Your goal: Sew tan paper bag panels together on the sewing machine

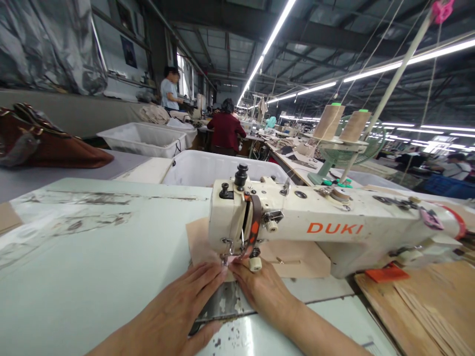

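A beige piece of material (308,257) lies under the head of a white sewing machine (289,217), with a zipper-like metal bit on its right part. My left hand (185,301) rests on the piece's near edge just left of the needle area, fingers stretched forward and thumb spread apart. Close against the needle area on the right, my right hand (260,287) presses the same edge with its fingers bent together. The fingertips of both hands nearly meet. The needle tip itself is too small to make out.
Stacked tan panels (438,296) and an orange piece (386,274) lie at right. Behind the machine stand a white bin (222,165) and thread cones (329,123). A brown bag (55,143) sits at left. Two people are farther back.
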Demonstrator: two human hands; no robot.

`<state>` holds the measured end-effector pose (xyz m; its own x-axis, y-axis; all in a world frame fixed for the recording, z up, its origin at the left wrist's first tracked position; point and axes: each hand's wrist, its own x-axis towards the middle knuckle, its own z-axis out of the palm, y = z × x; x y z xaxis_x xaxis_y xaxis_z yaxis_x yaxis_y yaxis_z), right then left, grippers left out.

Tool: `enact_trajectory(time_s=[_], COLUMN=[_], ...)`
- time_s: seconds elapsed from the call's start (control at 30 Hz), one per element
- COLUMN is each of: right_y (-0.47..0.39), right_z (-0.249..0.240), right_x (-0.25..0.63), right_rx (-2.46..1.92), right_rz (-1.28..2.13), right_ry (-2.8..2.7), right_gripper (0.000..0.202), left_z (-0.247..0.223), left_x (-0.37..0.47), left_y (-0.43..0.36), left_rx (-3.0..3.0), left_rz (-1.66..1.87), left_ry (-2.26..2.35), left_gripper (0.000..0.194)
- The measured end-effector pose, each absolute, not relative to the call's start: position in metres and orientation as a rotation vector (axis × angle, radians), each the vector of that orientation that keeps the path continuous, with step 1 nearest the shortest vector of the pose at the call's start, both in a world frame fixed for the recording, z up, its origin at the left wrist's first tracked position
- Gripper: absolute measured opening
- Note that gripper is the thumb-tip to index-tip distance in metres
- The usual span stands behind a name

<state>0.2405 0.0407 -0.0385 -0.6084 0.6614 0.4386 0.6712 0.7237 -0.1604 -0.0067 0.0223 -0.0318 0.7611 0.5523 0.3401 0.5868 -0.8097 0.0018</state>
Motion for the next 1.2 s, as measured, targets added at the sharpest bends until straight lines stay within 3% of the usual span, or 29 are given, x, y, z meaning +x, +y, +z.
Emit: enact_trajectory(time_s=[0.77, 1.2], right_y=[0.044, 0.046], right_z=[-0.033, -0.023], right_x=[0.243, 0.257], right_rx=[-1.085, -1.391], right_rz=[0.108, -0.069], right_ry=[-2.267, -2.325], right_gripper=[0.021, 0.020], left_z=[-0.035, -0.019], left_x=[0.003, 0.008], left_y=[0.036, 0.039], left_rx=[-3.018, -3.041], left_rz=[-0.532, -0.435], left_ry=[-1.047, -1.018], left_gripper=[0.073, 0.063])
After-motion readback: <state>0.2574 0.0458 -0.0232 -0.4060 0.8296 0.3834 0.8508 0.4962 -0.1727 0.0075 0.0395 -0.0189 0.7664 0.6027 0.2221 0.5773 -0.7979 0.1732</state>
